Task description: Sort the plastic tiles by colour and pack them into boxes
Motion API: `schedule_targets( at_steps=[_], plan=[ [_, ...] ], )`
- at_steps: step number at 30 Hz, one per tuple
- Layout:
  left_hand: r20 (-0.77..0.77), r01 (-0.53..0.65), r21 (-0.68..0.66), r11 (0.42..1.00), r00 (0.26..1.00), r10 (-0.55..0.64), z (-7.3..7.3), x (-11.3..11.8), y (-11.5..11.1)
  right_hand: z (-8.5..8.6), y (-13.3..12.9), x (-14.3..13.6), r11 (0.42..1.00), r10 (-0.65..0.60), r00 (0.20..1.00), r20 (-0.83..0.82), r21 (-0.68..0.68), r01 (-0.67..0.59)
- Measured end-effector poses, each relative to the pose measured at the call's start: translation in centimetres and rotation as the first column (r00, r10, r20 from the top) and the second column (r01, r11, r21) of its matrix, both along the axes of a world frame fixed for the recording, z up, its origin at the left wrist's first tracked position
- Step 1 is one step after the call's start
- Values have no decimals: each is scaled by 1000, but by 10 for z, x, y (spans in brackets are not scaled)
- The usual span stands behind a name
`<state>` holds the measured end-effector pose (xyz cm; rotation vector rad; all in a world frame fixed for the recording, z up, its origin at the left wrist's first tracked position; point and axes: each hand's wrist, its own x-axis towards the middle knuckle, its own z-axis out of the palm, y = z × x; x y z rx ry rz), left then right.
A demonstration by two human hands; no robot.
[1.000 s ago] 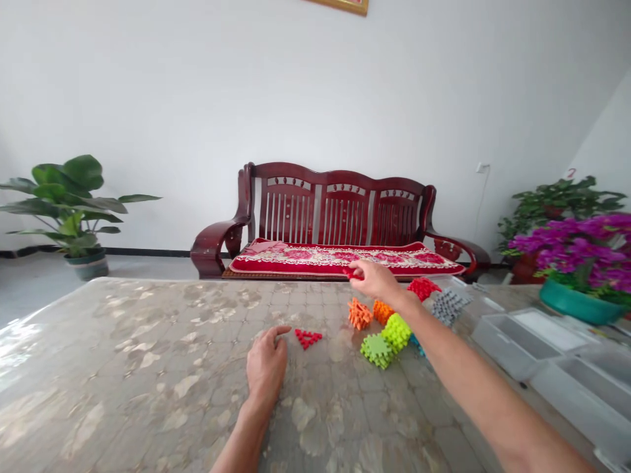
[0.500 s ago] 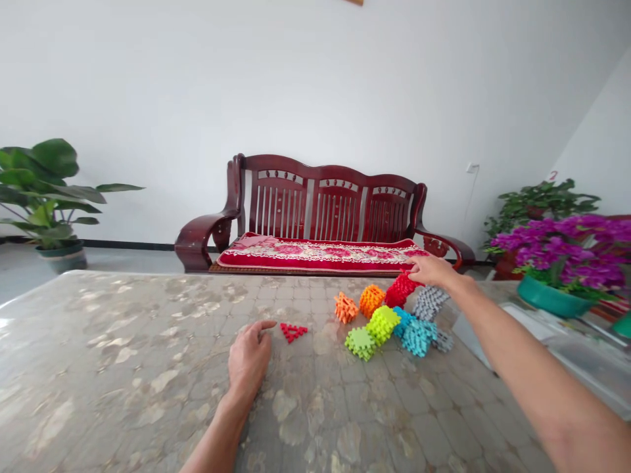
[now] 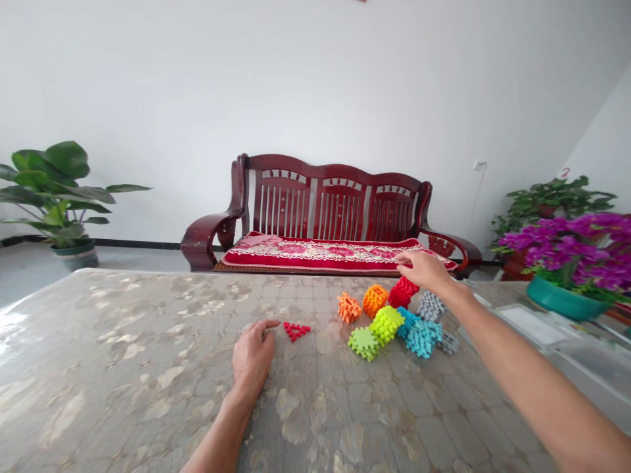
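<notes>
My left hand (image 3: 253, 351) rests on the table, index finger stretched toward a flat red triangle of toothed plastic pieces (image 3: 296, 331) and thumb apart; it grips nothing. My right hand (image 3: 424, 268) hovers just above a stack of red interlocking plastic pieces (image 3: 403, 291), thumb and fingers drawn together. Whatever may be between those fingertips is too small to make out. Around the red stack sit orange pieces (image 3: 375, 301), light orange pieces (image 3: 349, 307), yellow-green pieces (image 3: 387, 324), light green pieces (image 3: 363, 343), blue pieces (image 3: 422, 337) and grey pieces (image 3: 432, 307).
The table (image 3: 162, 394) has a patterned, glossy cover. At right stand clear plastic containers (image 3: 537, 324) and a teal pot (image 3: 566, 299) of purple flowers. Behind the table is a dark red wooden bench (image 3: 340, 203) with a red floral cushion (image 3: 296, 253). A potted plant (image 3: 69, 197) is at left.
My right hand has risen slightly off the top of the red stack and moved a little left relative to it. My left hand and the red triangle stay in place; the view has shifted slightly.
</notes>
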<state>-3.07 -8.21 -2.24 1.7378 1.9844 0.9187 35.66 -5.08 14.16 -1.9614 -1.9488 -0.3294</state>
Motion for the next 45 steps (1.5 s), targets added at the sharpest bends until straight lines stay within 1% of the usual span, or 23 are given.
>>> schedule_targets(
  at_steps=[1,3,5,8,11,13,16,21,25,27,29,31,33,35,36,38,39,41,42,43,45],
  plan=[
    [3,0,6,1000,1000,0,0,0,0,-6,-3,-18,996,84,991,-100,6,-83],
    [12,3,19,1000,1000,-3,0,0,-1,-23,-9,-61,962,258,932,-254,-22,-272],
    [28,2,33,999,1000,-3,0,0,-1,-45,-14,-107,909,368,883,-290,-90,-408],
    [68,-27,45,999,997,23,0,0,-2,-79,-17,-170,843,434,865,-250,-225,-488],
    [118,-54,52,997,992,48,2,-1,-3,-103,-16,-212,843,406,895,-184,-304,-444],
    [150,-73,41,997,987,66,4,-1,-3,-112,-15,-230,852,379,917,-123,-341,-397],
    [173,-89,8,996,981,87,5,-1,-4,-118,-14,-244,861,385,922,-44,-342,-376],
    [160,-81,7,997,984,79,5,-1,-4,-121,-16,-252,858,405,914,25,-357,-370],
    [147,-71,4,997,987,70,8,-1,-5,-121,-22,-252,840,431,902,19,-374,-394],
    [137,-69,-2,998,988,69,9,-1,-5,-117,-27,-248,835,434,901,-21,-366,-411],
    [123,-71,-11,997,990,72,10,-1,-6,-106,-31,-238,838,438,895,-88,-321,-441],
    [110,-74,-29,997,991,77,10,0,-5,-88,-32,-219,852,438,884,-164,-236,-467],
    [103,-72,-41,997,992,76,10,0,-5,-63,-26,-186,884,408,884,-227,-142,-445],
    [102,-64,-42,997,992,68,10,0,-6,-37,-14,-142,927,343,901,-264,-61,-371],
    [102,-58,-40,997,993,62,10,0,-6,-24,-6,-117,950,289,919,-268,-43,-311],
    [101,-51,-43,998,993,56,11,0,-6,-5,9,-66,991,117,964,-239,-31,-128],
    [99,-51,-43,998,994,55,11,0,-6,1,15,-42,997,39,975,-219,-54,-52],
    [92,-52,-41,998,994,56,11,0,-5,8,23,-2,992,-90,985,-149,-100,76],
    [88,-53,-40,998,995,56,10,0,-5,9,25,13,984,-140,986,-96,-127,127],
    [85,-53,-39,998,995,56,10,0,-5,8,25,25,974,-172,984,-49,-154,163],
    [78,-53,-41,998,995,56,9,-1,-4,4,25,40,961,-199,980,9,-196,197]
  ],
)
